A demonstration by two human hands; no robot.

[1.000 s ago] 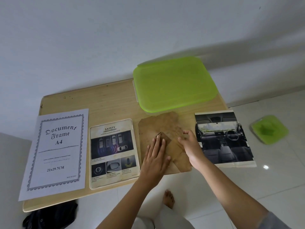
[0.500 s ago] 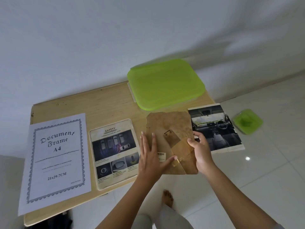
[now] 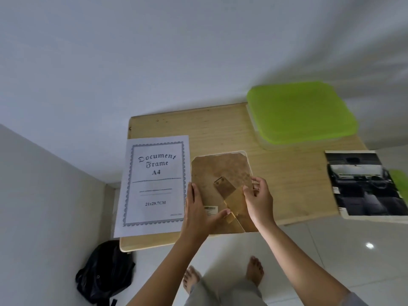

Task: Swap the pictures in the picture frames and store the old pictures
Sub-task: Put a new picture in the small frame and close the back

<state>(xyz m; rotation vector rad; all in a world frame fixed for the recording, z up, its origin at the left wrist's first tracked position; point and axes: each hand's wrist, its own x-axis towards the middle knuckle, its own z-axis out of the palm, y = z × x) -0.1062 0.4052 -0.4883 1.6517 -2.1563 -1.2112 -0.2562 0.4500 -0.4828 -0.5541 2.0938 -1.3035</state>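
At picture centre, your left hand (image 3: 198, 208) lies flat, fingers together, on the backing board (image 3: 223, 168) and your right hand (image 3: 259, 199) pinches its right edge; it sits at the table (image 3: 287, 173) front, so a loose pinch could tip it floorward.

A light wooden table with a pale grained top (image 3: 220, 133) stands against a plain white wall (image 3: 154, 51), with a few dark specks near its back edge. Below its near left corner a black fabric backpack (image 3: 106, 274) slumps on the glossy white tiled floor (image 3: 331, 250) — one tile carries a bright glint of light. At the right edge lies a small lime-green plastic piece (image 3: 400, 182) — too blurred to identify.
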